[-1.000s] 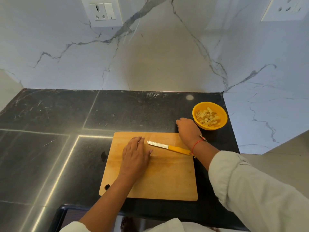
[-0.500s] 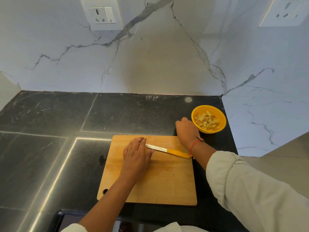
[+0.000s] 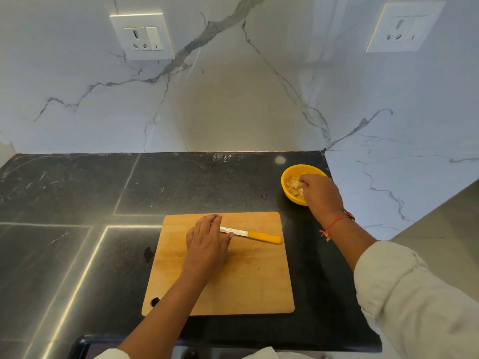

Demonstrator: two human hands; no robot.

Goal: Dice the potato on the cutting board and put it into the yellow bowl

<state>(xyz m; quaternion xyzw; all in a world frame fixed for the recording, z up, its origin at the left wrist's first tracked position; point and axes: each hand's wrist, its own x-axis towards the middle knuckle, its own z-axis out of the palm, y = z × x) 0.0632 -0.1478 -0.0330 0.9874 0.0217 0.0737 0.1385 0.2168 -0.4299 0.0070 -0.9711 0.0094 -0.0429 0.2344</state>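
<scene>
While the left hand (image 3: 207,244) lies flat on the wooden cutting board (image 3: 233,288), the right hand (image 3: 320,194) dips into the yellow bowl (image 3: 287,196) at the far right of the counter. From my remote feed, the potato dice (image 3: 294,187) show as small pale cubes heaped inside that bowl, partly hidden by the knuckles above them. The right fingers are bunched and point down into the heap. I cannot tell whether they pinch any cubes or have let go.

The left fingers are nearly straight and hold nothing. They cover the tip of the knife (image 3: 255,235), and the thumb touches the blade's near edge. The knife lies flat across the far part of the board, a narrow steel blade with a smooth yellow handle pointing right.

The board is a light-grained rectangle with rounded corners, scored with faint cut lines, and has a hanging hole (image 3: 155,301) at its near left corner. It sits on a glossy black stone countertop (image 3: 77,203) streaked with window glare. The bowl is round, smooth-walled and stands just beyond the board's far right corner, apart from it.

A red thread (image 3: 334,224) circles the right wrist, above a rolled pale sleeve (image 3: 414,294). White marble wall (image 3: 233,99) with grey veins rises behind, carrying one socket plate (image 3: 142,37) and a second socket plate (image 3: 404,27).
</scene>
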